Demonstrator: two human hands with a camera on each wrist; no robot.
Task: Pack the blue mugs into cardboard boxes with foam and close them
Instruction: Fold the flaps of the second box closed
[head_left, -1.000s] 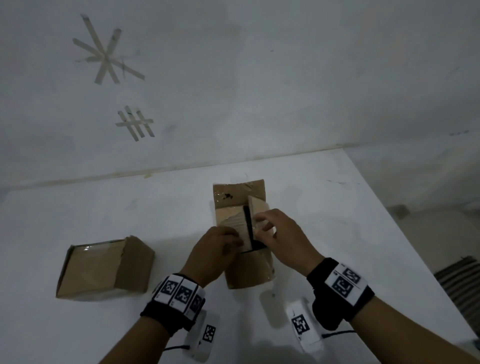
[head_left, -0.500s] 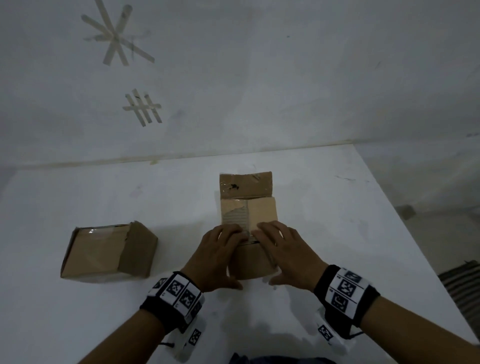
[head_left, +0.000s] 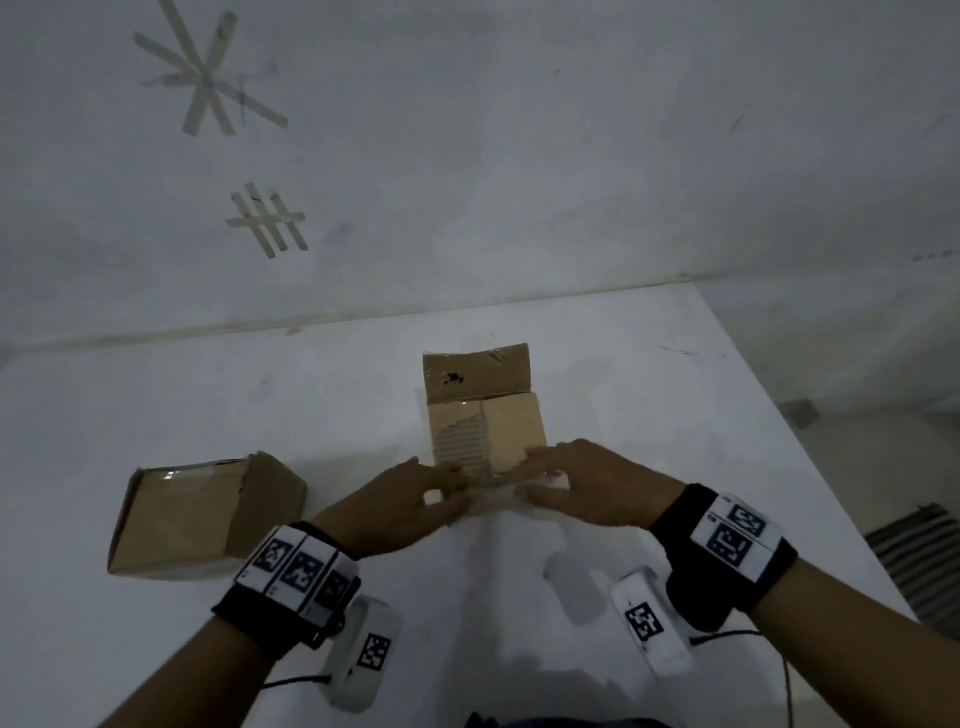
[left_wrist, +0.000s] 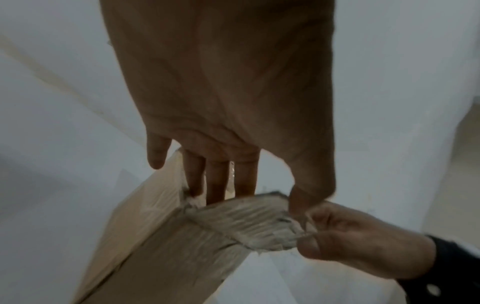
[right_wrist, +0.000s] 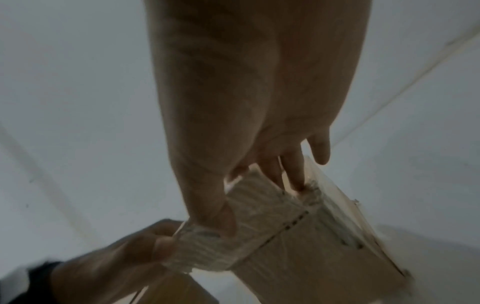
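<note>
A small cardboard box (head_left: 514, 431) stands mid-table with its two side flaps folded flat over the top; one has its paper skin torn off. Its far flap (head_left: 475, 376) stands up. My left hand (head_left: 452, 493) and right hand (head_left: 524, 470) both pinch the torn near flap (left_wrist: 246, 222), thumbs on the near side and fingers behind it. The left wrist view shows my left hand (left_wrist: 259, 197) at the flap's edge. In the right wrist view my right hand (right_wrist: 252, 195) grips the same flap (right_wrist: 259, 209). No mug or foam shows.
A second cardboard box (head_left: 202, 519), taped on top, lies on the white table (head_left: 208, 389) to the left. The table ends at the wall behind and drops off on the right, where a striped mat (head_left: 919, 556) lies on the floor.
The side flaps went from partly open to flat over the opening. Both hands then slid from the box top to its near edge and took hold of the near flap.
</note>
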